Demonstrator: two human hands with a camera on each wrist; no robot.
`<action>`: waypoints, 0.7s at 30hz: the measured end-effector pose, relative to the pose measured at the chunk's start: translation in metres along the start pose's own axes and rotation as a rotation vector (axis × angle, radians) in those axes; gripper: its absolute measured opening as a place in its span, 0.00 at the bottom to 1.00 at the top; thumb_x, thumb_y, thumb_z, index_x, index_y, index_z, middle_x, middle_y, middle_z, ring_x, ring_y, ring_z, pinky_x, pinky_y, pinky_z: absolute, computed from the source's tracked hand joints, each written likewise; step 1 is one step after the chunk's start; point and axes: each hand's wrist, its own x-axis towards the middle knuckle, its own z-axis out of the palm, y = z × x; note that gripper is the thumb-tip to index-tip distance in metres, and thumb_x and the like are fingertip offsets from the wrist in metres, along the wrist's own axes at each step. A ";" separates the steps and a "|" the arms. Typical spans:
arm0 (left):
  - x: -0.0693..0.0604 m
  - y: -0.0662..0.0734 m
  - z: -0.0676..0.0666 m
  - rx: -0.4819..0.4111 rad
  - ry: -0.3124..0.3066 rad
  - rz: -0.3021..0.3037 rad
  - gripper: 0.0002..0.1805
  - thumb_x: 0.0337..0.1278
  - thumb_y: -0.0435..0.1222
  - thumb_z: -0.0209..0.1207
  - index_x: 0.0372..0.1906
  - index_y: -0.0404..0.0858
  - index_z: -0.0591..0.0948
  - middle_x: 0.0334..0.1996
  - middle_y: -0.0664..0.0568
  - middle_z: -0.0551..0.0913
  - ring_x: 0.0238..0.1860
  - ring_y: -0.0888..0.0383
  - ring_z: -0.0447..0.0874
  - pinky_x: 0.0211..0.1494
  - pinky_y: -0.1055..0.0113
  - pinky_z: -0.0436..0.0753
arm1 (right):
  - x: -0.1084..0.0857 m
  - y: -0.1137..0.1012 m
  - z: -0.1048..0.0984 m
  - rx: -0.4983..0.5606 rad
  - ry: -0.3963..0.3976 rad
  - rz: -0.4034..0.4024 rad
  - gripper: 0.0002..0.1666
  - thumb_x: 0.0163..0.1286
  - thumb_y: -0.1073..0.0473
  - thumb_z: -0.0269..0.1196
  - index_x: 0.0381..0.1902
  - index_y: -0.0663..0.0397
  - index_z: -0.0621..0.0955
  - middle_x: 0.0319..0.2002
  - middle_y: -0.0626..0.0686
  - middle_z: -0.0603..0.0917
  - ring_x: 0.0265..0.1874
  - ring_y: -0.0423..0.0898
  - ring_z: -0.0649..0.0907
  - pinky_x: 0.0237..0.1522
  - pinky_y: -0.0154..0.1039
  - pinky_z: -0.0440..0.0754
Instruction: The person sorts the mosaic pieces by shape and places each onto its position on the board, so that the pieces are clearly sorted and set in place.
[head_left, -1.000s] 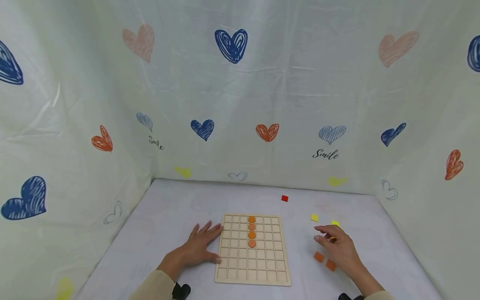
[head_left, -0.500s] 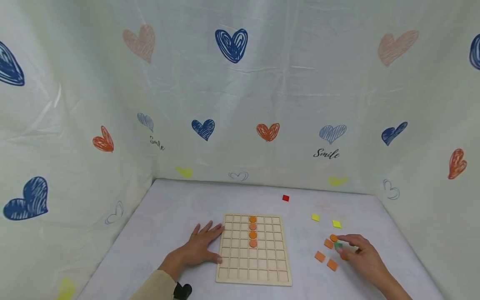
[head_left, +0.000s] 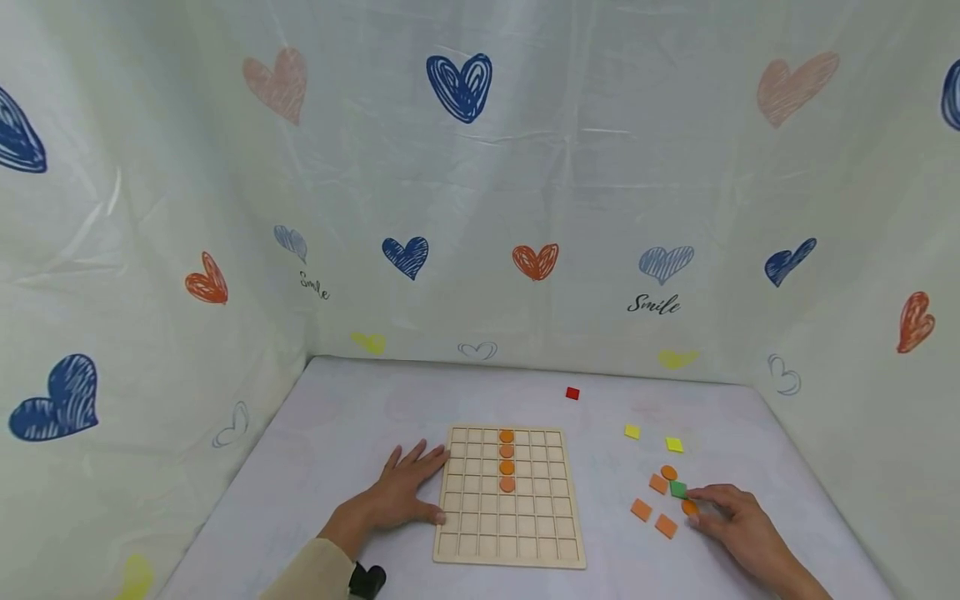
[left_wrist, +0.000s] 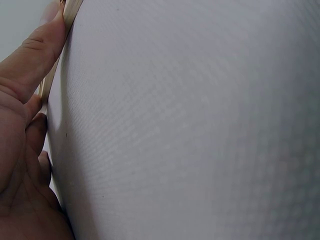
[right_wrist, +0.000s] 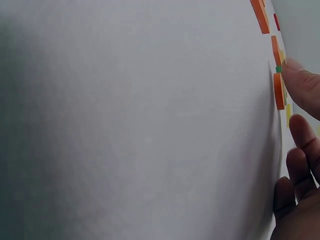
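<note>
A wooden grid board (head_left: 472,537) lies on the table, with a column of several orange discs (head_left: 507,467) in its upper cells. My left hand (head_left: 401,492) rests at the board's left edge, fingers spread, fingertips and thumb touching it. In the left wrist view the thumb (left_wrist: 35,57) lies against the board's edge (left_wrist: 72,12). At the right, my right hand (head_left: 738,525) has its index finger and thumb spread around an orange disc (head_left: 689,507). Whether they touch the disc is unclear. A green square tile (head_left: 678,490) lies just beyond the index fingertip.
Orange square tiles (head_left: 641,510) and another orange disc (head_left: 669,472) lie left of and beyond the right hand. Two yellow tiles (head_left: 674,445) sit farther back. One red tile (head_left: 572,393) is near the far edge. Heart-printed curtains enclose the table on the back and sides.
My right hand has moved right and toward me, from above the tiles to the near orange disc, uncovering the green tile. The left hand stays at the board.
</note>
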 end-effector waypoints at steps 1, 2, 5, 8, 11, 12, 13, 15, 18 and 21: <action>0.000 0.001 0.000 -0.002 0.001 -0.002 0.59 0.45 0.58 0.78 0.82 0.44 0.65 0.83 0.49 0.62 0.87 0.40 0.44 0.87 0.36 0.33 | 0.000 0.000 0.000 -0.003 0.005 -0.001 0.25 0.67 0.50 0.75 0.58 0.56 0.87 0.61 0.64 0.81 0.64 0.67 0.73 0.64 0.74 0.72; 0.000 0.001 0.000 -0.001 0.001 -0.002 0.59 0.45 0.58 0.78 0.82 0.43 0.65 0.83 0.49 0.62 0.86 0.40 0.44 0.87 0.36 0.33 | 0.000 0.000 0.001 -0.004 0.013 -0.001 0.24 0.67 0.52 0.75 0.57 0.56 0.88 0.60 0.64 0.82 0.63 0.66 0.73 0.64 0.73 0.73; 0.000 0.001 0.000 0.001 0.001 -0.005 0.59 0.45 0.58 0.78 0.82 0.44 0.65 0.83 0.49 0.62 0.87 0.40 0.44 0.87 0.36 0.33 | 0.001 0.001 0.002 -0.011 0.031 -0.002 0.21 0.66 0.54 0.75 0.54 0.56 0.88 0.59 0.63 0.83 0.62 0.65 0.75 0.63 0.72 0.74; 0.000 0.001 0.000 0.001 0.000 -0.004 0.60 0.45 0.58 0.78 0.82 0.44 0.65 0.83 0.49 0.62 0.87 0.40 0.44 0.87 0.36 0.33 | 0.001 0.003 0.004 -0.018 0.044 -0.001 0.18 0.66 0.56 0.74 0.52 0.55 0.89 0.58 0.63 0.84 0.61 0.64 0.76 0.63 0.70 0.76; 0.001 0.000 0.000 0.002 0.000 0.002 0.60 0.45 0.58 0.78 0.82 0.44 0.65 0.83 0.49 0.62 0.87 0.40 0.44 0.87 0.36 0.33 | 0.002 0.003 0.005 -0.017 0.045 0.005 0.17 0.66 0.57 0.74 0.51 0.55 0.89 0.57 0.63 0.83 0.60 0.65 0.76 0.63 0.70 0.76; 0.001 0.000 0.000 0.002 0.000 0.004 0.60 0.45 0.58 0.78 0.82 0.44 0.65 0.83 0.49 0.62 0.87 0.40 0.44 0.87 0.36 0.33 | 0.002 0.003 0.005 -0.017 0.046 0.011 0.17 0.66 0.57 0.74 0.51 0.56 0.88 0.57 0.63 0.83 0.60 0.65 0.76 0.63 0.70 0.76; 0.001 -0.001 0.001 0.003 -0.001 0.004 0.60 0.45 0.58 0.78 0.82 0.44 0.65 0.83 0.49 0.62 0.87 0.40 0.44 0.87 0.36 0.33 | 0.002 0.003 0.005 -0.018 0.048 0.017 0.18 0.66 0.56 0.75 0.51 0.56 0.88 0.58 0.63 0.83 0.60 0.66 0.76 0.63 0.70 0.76; 0.001 -0.001 0.001 0.006 -0.001 0.004 0.60 0.45 0.59 0.78 0.82 0.44 0.65 0.83 0.49 0.62 0.87 0.40 0.44 0.87 0.36 0.33 | 0.002 0.004 0.005 -0.021 0.052 0.024 0.20 0.66 0.55 0.75 0.52 0.58 0.88 0.58 0.64 0.82 0.60 0.66 0.77 0.63 0.70 0.76; 0.002 -0.002 0.002 0.007 -0.004 0.002 0.60 0.45 0.59 0.77 0.83 0.44 0.64 0.84 0.49 0.61 0.87 0.40 0.44 0.87 0.36 0.32 | 0.003 0.003 0.005 -0.031 0.054 0.023 0.20 0.66 0.55 0.75 0.53 0.57 0.88 0.58 0.63 0.82 0.60 0.65 0.77 0.63 0.70 0.77; 0.002 -0.002 0.002 0.014 -0.003 0.000 0.60 0.45 0.59 0.77 0.83 0.44 0.64 0.84 0.49 0.61 0.87 0.40 0.44 0.87 0.36 0.32 | 0.002 0.002 0.005 -0.032 0.040 0.006 0.17 0.67 0.57 0.74 0.52 0.56 0.88 0.58 0.62 0.82 0.60 0.64 0.77 0.63 0.70 0.77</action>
